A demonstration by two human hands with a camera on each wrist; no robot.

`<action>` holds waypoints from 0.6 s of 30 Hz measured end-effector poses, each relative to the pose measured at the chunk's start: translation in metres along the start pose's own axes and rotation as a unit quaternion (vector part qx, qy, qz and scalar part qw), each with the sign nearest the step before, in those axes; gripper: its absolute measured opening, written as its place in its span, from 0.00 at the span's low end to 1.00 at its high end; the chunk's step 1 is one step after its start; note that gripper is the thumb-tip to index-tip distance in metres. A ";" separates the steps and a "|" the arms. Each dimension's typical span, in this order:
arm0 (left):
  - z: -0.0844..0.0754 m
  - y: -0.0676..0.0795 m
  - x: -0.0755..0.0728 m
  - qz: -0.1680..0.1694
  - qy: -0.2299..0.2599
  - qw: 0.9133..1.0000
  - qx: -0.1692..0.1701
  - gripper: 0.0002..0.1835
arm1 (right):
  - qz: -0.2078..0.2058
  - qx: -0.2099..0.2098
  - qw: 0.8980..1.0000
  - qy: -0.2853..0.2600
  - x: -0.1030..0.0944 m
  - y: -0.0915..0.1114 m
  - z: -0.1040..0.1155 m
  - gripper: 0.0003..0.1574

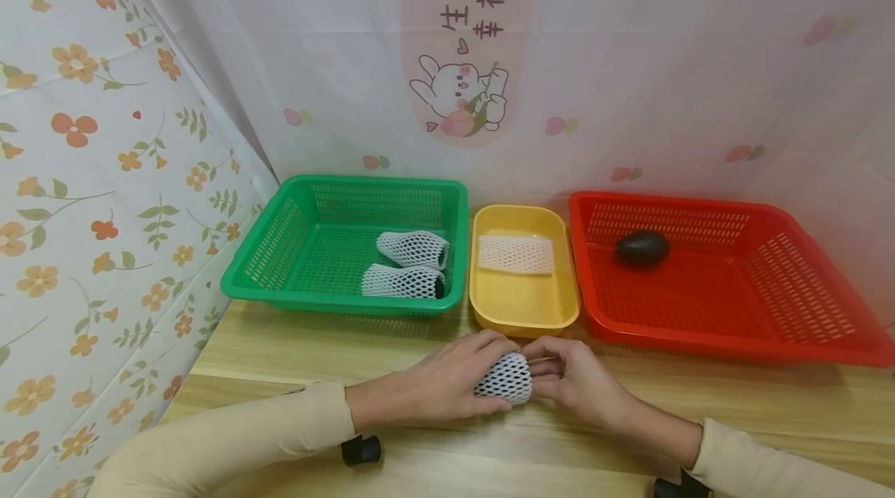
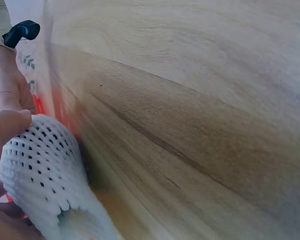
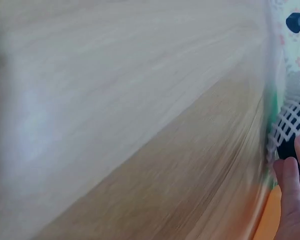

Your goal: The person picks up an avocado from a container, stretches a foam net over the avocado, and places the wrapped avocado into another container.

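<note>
My left hand (image 1: pixel 461 377) grips a white foam net sleeve (image 1: pixel 505 379) above the table, with its thumb along the near side. A dark fruit (image 3: pixel 287 149), apparently an avocado, shows through the sleeve's mouth in the right wrist view. At that right end, the fingers of my right hand (image 1: pixel 576 381) are bent and pinch around the sleeve's edge, close against the fruit. In the left wrist view, the sleeve's other end (image 2: pixel 77 222) gapes. Most of the fruit is hidden by the net and the hands.
Behind the hands stand a green basket (image 1: pixel 343 304) with two net-wrapped dark fruits (image 1: pixel 412 249), a yellow tray (image 1: pixel 524 304) holding flat foam netting (image 1: pixel 516 254), and a red basket (image 1: pixel 706 304) with one bare avocado (image 1: pixel 642 248). Floral cloth (image 1: pixel 105 172) hangs at left and back.
</note>
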State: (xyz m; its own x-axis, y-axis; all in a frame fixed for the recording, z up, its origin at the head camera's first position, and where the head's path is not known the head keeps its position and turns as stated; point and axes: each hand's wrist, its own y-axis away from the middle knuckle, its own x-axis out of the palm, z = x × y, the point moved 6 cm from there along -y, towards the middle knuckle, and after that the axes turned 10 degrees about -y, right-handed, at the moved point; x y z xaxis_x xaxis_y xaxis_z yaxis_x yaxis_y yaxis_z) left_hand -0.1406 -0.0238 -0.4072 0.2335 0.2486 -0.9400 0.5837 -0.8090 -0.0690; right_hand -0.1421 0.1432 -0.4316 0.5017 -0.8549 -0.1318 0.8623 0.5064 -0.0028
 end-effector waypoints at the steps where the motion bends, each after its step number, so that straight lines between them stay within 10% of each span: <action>1: 0.000 0.000 0.000 -0.002 0.002 1.000 0.002 0.34 | -0.005 0.002 1.000 -0.003 0.000 -0.001 0.000 0.20; 18: -0.010 -0.003 0.001 -0.006 -0.038 0.998 0.039 0.27 | -0.036 0.020 0.999 0.011 0.001 -0.008 -0.003 0.16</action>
State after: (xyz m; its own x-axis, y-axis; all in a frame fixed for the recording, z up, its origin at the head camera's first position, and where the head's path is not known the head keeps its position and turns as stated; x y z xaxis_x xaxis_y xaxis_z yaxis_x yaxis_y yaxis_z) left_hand -0.1346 -0.0159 -0.4043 0.1647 0.2198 -0.9616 0.5229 -0.8461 -0.1038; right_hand -0.1482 0.1386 -0.4350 0.4368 -0.8862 -0.1547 0.8985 0.4381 0.0270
